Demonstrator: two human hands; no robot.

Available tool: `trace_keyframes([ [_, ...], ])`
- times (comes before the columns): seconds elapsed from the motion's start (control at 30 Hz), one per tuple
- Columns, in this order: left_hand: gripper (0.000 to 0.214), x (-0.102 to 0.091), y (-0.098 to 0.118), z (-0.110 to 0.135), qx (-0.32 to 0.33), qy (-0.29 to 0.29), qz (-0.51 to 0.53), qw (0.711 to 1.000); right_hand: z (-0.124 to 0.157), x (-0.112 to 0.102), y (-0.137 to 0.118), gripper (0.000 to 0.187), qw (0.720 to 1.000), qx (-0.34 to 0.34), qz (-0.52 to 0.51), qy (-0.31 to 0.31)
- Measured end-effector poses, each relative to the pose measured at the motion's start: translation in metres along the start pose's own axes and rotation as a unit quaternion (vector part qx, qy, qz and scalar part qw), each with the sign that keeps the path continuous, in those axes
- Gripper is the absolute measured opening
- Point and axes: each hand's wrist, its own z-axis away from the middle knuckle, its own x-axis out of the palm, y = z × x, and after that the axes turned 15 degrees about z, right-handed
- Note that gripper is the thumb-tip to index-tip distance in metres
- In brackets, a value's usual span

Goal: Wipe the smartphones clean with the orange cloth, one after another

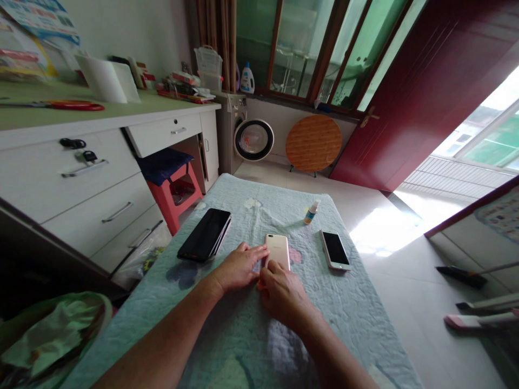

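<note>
Through the head view I have both bare hands close together over the gold phone (278,248), which lies back up under the fingertips, a smooth, pale slab with rounded corners and a small dark lens (271,236) at its far left corner. My left hand (242,266) is unclenched, its long fingers laid straight against the phone's left edge. My right hand (284,289) is curled tight over the near end; I cannot tell whether it grasps anything. An orange patch (260,286) shows on its thumb side, too small for me to identify.

Under the grip spreads a pale blue-green cloth (247,216), quilted, softly wrinkled and printed with flowers. Left of and beyond my left hand sits a stack (206,235): a glossy black slab on top, thin lighter edges showing beneath. Right of the grip, well apart, the white phone (335,250) lies with its dark glass up. Ahead and to the right of my hands, the little bottle (311,213) stands upright, pale-capped, its label orange and blue.
</note>
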Motion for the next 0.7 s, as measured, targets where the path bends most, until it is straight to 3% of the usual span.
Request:
trace_keyframes([
  [0.43, 0.065, -0.002, 0.003, 0.003, -0.002, 0.001, 0.001, 1.0, 0.019, -0.014, 0.039, 0.008, 0.995, 0.042, -0.004, -0.093],
  [0.7, 0.064, -0.003, 0.006, 0.003, -0.012, -0.003, 0.0, 1.0, 0.017, -0.015, 0.035, 0.009, 0.995, 0.045, 0.018, -0.083],
])
